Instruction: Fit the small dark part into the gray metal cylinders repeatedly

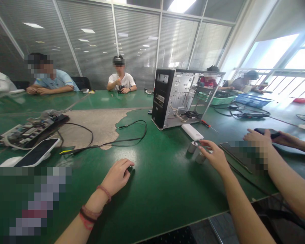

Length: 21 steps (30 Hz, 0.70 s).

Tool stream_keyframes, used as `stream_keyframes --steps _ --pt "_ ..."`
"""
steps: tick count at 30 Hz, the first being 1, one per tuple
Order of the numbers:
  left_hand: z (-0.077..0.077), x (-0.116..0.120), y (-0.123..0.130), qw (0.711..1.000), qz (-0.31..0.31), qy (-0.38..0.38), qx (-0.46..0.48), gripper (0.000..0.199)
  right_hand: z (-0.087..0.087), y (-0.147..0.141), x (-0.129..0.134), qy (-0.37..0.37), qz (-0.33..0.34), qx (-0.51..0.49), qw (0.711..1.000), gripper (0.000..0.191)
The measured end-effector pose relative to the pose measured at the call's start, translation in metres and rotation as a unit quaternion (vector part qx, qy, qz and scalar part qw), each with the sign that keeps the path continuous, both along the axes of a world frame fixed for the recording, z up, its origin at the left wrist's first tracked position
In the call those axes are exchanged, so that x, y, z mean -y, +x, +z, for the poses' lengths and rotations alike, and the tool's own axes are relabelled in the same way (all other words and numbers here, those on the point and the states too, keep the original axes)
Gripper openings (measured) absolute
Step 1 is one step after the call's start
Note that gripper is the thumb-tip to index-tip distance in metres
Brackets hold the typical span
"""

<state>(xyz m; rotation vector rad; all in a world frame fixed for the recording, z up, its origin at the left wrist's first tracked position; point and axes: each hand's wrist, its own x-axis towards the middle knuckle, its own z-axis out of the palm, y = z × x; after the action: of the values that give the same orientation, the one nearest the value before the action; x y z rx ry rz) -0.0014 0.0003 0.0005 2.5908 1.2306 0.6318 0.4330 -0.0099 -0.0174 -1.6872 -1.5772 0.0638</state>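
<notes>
Nearest, the left hand [118, 174] is held low at the counter [165, 193], apparently for support, its grip indiscernible, while the right hand [215, 156], fingers parted, is held close by two cylinders [192, 147], stood upright presumably so rolling is prevented.

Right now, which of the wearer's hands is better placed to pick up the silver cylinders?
The right hand, I'd judge: it is right beside the silver cylinders, while the left hand is curled and well off to their left.
</notes>
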Motion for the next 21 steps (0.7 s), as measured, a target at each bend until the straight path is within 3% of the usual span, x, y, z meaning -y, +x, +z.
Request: stream_keyframes --steps 7,16,21 --pt "0.003 0.001 -0.001 1.0 0.001 -0.001 0.001 0.033 0.01 -0.016 -0.025 -0.177 -0.101 0.206 0.957 0.033" --pt "0.001 0.0 0.001 1.0 -0.001 -0.002 -0.005 0.031 0.021 -0.032 -0.029 -0.218 -0.135 0.231 0.938 0.028" --pt "0.001 0.001 0.0 1.0 0.001 -0.005 -0.005 0.031 0.023 -0.034 -0.035 -0.217 -0.118 0.224 0.943 0.026"
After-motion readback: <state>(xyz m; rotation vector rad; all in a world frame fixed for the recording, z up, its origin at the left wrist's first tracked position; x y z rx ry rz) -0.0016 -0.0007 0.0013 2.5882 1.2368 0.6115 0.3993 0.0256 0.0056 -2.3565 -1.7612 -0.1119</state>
